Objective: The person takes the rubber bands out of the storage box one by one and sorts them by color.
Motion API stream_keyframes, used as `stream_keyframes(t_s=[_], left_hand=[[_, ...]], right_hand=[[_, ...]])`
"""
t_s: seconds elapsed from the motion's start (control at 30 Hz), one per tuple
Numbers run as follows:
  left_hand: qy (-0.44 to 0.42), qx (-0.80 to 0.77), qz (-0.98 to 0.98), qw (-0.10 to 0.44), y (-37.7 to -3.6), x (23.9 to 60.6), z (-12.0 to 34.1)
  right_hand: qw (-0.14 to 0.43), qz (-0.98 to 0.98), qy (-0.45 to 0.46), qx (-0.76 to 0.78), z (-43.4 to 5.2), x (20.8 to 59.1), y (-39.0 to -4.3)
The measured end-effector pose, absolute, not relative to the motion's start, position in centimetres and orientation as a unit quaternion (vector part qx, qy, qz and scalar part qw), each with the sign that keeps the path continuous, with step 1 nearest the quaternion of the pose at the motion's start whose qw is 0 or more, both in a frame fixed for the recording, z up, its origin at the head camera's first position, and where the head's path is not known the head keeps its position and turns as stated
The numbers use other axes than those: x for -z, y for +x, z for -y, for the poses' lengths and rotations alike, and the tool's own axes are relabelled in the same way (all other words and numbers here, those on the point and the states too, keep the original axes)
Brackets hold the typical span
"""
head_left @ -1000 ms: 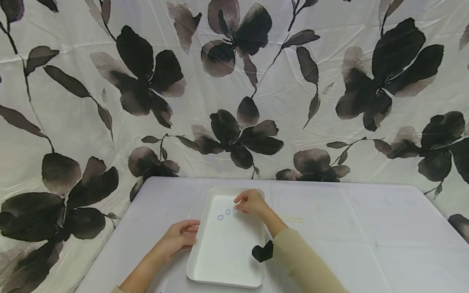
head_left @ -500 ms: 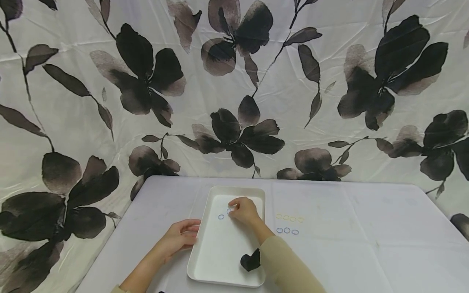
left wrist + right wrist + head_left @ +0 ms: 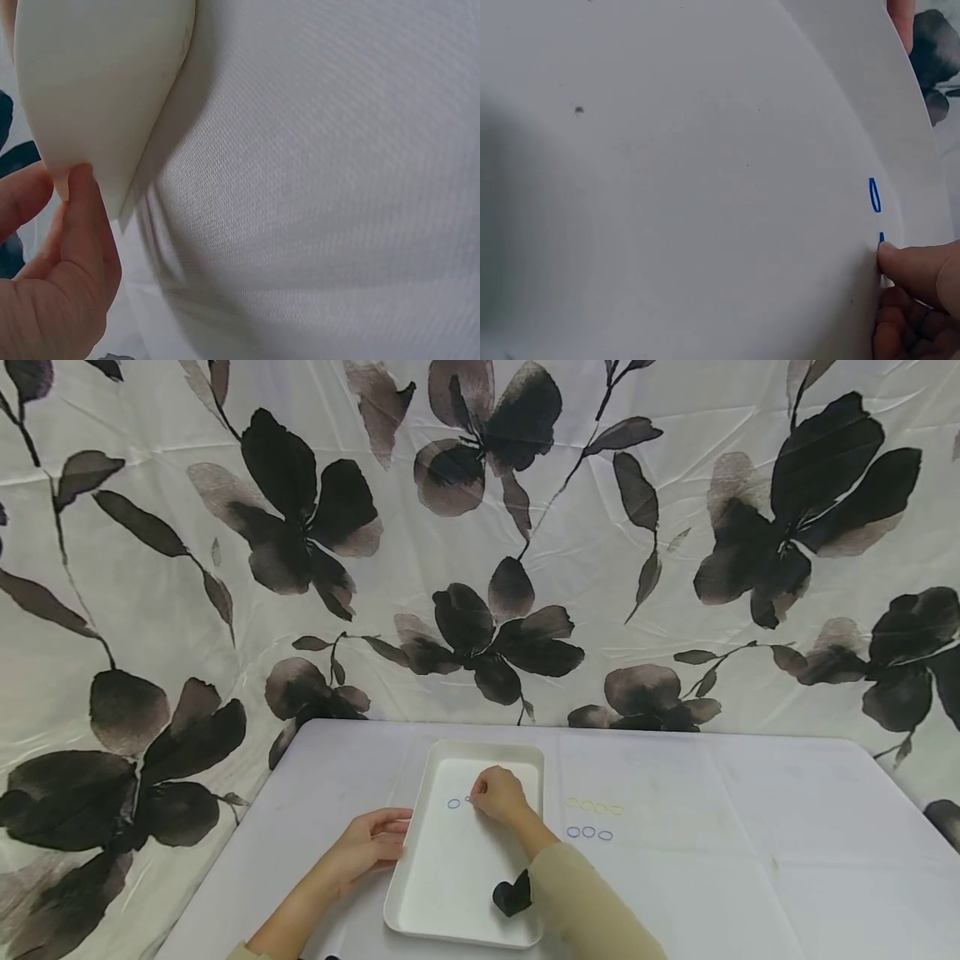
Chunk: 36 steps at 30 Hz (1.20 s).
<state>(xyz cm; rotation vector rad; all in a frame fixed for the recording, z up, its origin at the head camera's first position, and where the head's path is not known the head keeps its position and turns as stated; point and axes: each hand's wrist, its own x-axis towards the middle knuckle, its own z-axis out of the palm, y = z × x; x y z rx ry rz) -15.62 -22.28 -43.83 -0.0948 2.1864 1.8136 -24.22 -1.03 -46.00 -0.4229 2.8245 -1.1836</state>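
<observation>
A white rectangular tray (image 3: 450, 893) lies on the table. My left hand (image 3: 371, 847) is at its left side, fingertips and thumb touching the outer wall; the left wrist view shows the thumb (image 3: 82, 195) against that wall. My right hand (image 3: 498, 793) is inside the tray near its far end, thumb and forefinger pinching a thin blue ring (image 3: 881, 237), mostly covered by the fingertips. Another blue ring (image 3: 453, 804) lies flat on the tray floor just left of it. The other right fingers are curled under.
On the white tablecloth (image 3: 720, 877) right of the tray, a row of several yellow rings (image 3: 601, 808) lies behind a row of three blue rings (image 3: 588, 832). A black heart-shaped piece (image 3: 512, 893) sits by the right sleeve. Behind the table hangs a flowered cloth (image 3: 480, 543).
My right hand has come down and left from above the tray's far right, and its fingertips have closed on the right-hand blue ring. My left hand stays at the tray.
</observation>
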Motion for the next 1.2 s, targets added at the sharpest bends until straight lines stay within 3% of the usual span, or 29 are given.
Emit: stream_keyframes(t_s=[0.23,0.43,0.77,1.2], left_hand=[[-0.034,-0.627,-0.765,0.147,-15.7,43.7,22.2],[-0.031,-0.622,-0.769,0.143,-15.9,43.8,22.1],[-0.040,-0.621,-0.770,0.141,-15.5,43.7,22.1],[-0.041,-0.622,-0.768,0.144,-15.5,43.9,22.3]], right_hand=[[0.039,-0.921,-0.174,0.348,1.2,45.5,-23.7],[0.040,-0.910,-0.153,0.384,0.8,44.9,-23.7],[-0.010,-0.879,-0.155,0.451,-0.6,45.0,-24.3],[0.102,-0.792,-0.095,0.595,-1.4,44.0,-24.1]])
